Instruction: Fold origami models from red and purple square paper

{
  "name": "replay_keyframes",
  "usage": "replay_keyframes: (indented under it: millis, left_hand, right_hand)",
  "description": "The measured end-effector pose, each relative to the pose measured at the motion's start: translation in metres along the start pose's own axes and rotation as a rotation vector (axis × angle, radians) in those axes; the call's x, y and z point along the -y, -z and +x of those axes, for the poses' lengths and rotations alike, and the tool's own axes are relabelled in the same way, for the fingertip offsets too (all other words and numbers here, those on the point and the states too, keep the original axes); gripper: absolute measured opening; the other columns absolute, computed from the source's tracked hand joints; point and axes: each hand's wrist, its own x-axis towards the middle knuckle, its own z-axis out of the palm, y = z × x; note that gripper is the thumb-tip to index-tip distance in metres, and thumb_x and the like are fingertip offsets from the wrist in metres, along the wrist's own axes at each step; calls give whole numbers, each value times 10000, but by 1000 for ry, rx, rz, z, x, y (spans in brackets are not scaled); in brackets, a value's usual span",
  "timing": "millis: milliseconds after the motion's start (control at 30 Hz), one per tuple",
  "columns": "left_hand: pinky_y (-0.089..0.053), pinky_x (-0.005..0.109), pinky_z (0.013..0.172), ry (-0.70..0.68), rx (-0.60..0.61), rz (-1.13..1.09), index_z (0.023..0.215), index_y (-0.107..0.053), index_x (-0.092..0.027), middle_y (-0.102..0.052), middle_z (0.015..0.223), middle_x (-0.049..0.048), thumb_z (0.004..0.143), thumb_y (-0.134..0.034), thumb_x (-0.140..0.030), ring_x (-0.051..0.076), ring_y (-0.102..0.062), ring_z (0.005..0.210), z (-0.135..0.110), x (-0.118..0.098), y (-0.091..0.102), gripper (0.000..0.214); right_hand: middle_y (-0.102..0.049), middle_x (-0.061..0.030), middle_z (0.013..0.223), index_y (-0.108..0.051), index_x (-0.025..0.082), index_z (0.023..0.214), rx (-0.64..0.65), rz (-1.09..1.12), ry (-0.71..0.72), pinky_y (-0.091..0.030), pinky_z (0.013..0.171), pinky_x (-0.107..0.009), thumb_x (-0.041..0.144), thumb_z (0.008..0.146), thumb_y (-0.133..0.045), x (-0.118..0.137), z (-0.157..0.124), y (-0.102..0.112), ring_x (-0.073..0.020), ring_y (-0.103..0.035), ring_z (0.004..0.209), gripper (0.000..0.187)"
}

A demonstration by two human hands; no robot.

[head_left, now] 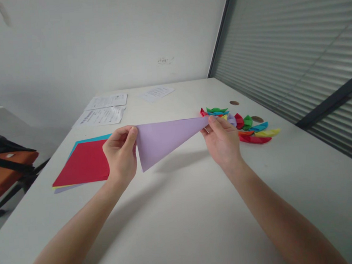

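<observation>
A sheet of light purple paper [164, 141], folded into a triangle, is held up above the table between my two hands. My left hand [121, 152] pinches its upper left corner between thumb and fingers. At the narrow right tip, my right hand [223, 138] grips the paper the same way. The folded edge runs nearly level along the top, and one point hangs down near my left hand. Behind my left hand lies a stack of coloured paper with a red sheet [84, 163] on top; blue, yellow and purple edges show beneath it.
Several folded paper pieces in red, green, blue, yellow and purple [247, 122] lie behind my right hand. Printed sheets [101, 115] rest at the table's [183, 229] far left. An orange chair [8, 169] stands off the left edge; window blinds [294, 45] border the right.
</observation>
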Motion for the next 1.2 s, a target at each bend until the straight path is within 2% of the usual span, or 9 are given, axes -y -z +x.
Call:
replay_keyframes:
  millis: [233,567,1000,1200]
  left_hand:
    - [-407,193,502,-12,-9,9,727,-680,-184,-640,700,-10,678,-821,-318,79,-546,594,1,2,1,201]
    - [-435,209,573,6,-41,-12,697,-697,-183,-647,694,-6,587,-865,-332,82,-550,620,-1,-1,-3,250]
    - [-438,243,587,20,8,31,698,-686,-168,-641,674,0,626,-842,-336,100,-561,619,-4,-4,-4,240]
    - [-449,250,597,16,11,42,706,-679,-169,-646,685,0,642,-830,-339,104,-574,625,-5,-2,-4,237]
  right_hand:
    - [-691,25,802,-708,272,682,-37,11,7,-508,691,-289,362,704,-782,0,3,2,-139,-636,828,118]
    - [-708,6,857,-734,270,726,-82,-75,27,-481,689,-296,401,696,-775,-4,4,6,-155,-646,849,140]
    - [-691,13,795,-705,253,695,-152,-111,-20,-443,665,-278,391,673,-780,-6,7,9,-127,-619,758,159]
    - [-685,15,805,-703,253,706,-142,-122,-23,-435,667,-279,385,686,-765,-6,8,10,-123,-617,756,147]
